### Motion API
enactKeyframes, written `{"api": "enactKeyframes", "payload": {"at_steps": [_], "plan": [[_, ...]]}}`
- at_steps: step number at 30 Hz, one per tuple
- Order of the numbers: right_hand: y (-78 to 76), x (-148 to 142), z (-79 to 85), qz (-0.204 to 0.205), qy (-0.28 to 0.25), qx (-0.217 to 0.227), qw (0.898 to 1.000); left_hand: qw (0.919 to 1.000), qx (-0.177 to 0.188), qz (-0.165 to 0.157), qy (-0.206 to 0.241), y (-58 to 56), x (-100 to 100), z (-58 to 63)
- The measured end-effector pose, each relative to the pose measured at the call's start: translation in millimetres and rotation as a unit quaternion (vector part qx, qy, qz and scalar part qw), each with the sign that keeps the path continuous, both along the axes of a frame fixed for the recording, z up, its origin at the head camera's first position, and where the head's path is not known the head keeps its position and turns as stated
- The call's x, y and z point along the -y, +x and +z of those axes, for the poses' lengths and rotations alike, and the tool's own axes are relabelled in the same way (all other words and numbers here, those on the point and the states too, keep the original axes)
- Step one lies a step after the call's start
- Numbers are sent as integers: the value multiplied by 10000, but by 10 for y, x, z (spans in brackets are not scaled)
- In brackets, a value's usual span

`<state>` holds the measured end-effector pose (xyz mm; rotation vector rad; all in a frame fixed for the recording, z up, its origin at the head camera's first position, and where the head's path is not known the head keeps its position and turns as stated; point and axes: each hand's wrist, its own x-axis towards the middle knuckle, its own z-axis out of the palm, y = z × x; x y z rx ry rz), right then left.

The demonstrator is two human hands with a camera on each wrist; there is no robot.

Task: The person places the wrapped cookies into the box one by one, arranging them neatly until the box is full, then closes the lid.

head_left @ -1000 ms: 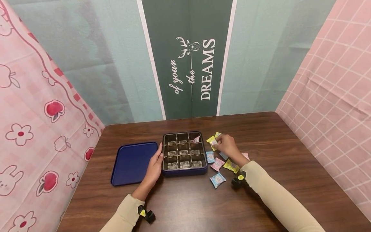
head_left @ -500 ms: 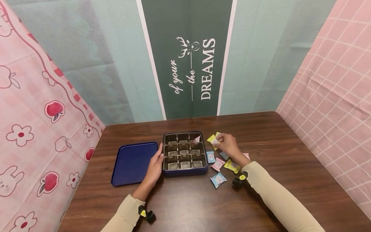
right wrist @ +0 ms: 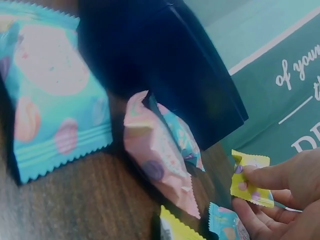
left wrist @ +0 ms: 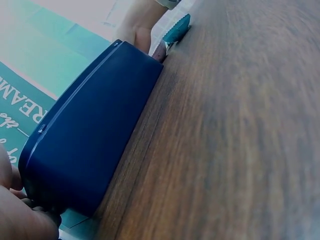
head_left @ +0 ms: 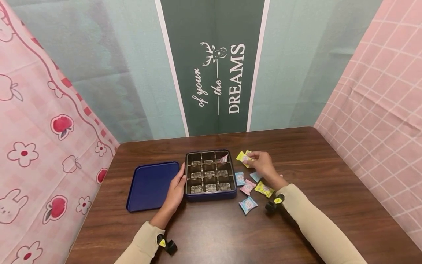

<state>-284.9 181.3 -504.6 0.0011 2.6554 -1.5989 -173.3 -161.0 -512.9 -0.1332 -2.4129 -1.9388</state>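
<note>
In the head view my right hand (head_left: 262, 163) pinches a yellow wrapped candy (head_left: 242, 157) between thumb and fingers, just right of the tin's back corner. The right wrist view shows that yellow candy (right wrist: 250, 175) under the thumb. My left hand (head_left: 176, 190) lies along the left side of a square navy tin (head_left: 211, 197), its fingers touching the wall. The tin has a dark plastic insert of several compartments. One pink wrapped candy (head_left: 224, 158) sits tilted in the back right compartment. Another yellow candy is partly hidden behind the held one.
Loose candies lie right of the tin: a yellow one (head_left: 263, 189), a pink one (head_left: 248, 187) and several blue ones, the nearest blue candy (head_left: 248, 204) towards the front. The navy lid (head_left: 153, 187) lies flat on the wooden table (head_left: 211, 231) at left. Fabric hangs around the table.
My right hand has shifted slightly right with the yellow candy between its fingers. My left hand stays at the tin's side, and the tin has hardly moved.
</note>
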Motion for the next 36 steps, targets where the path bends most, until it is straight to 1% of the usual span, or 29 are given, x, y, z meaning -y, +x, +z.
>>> {"api": "enactKeyframes", "payload": {"at_steps": [5,9,11,12,16,20,23,25,26,28,30,32,36], "plan": [[4,-52,2,-15,-646,322,9974,10000,32,-9,-1,3,-4,9],[1,-87,-1,-38,-1026,449,9937,9999,146,-34,-50,82,-44,201],[2,-98,6,-55,-1124,526,9922,9997,222,-32,-59,85,-50,224],[7,-102,14,-66,-1161,570,9916,9998,202,-34,-65,87,-53,224],[27,-105,55,-115,-1100,729,9912,9999,81,7,-93,13,-16,19],[32,-98,74,-118,-1042,745,9917,9998,-107,-21,-194,5,-7,-5],[30,-87,80,-75,-1064,740,9915,9979,-358,24,-538,2,-12,18],[35,-77,96,-34,-1039,740,9918,9944,-574,64,-889,0,-17,41],[39,-71,107,-10,-1010,735,9922,9913,-698,74,-1110,-1,-18,51],[44,-56,131,36,-985,741,9924,9841,-923,68,-1516,-4,-24,70],[52,-47,154,63,-933,746,9928,9762,-1099,-19,-1869,-11,-37,89],[62,-45,178,57,-895,771,9930,9672,-1230,-113,-2218,-20,-54,103],[106,-50,237,47,-817,842,9931,9525,-1380,-219,-2707,-40,-97,123]]}}
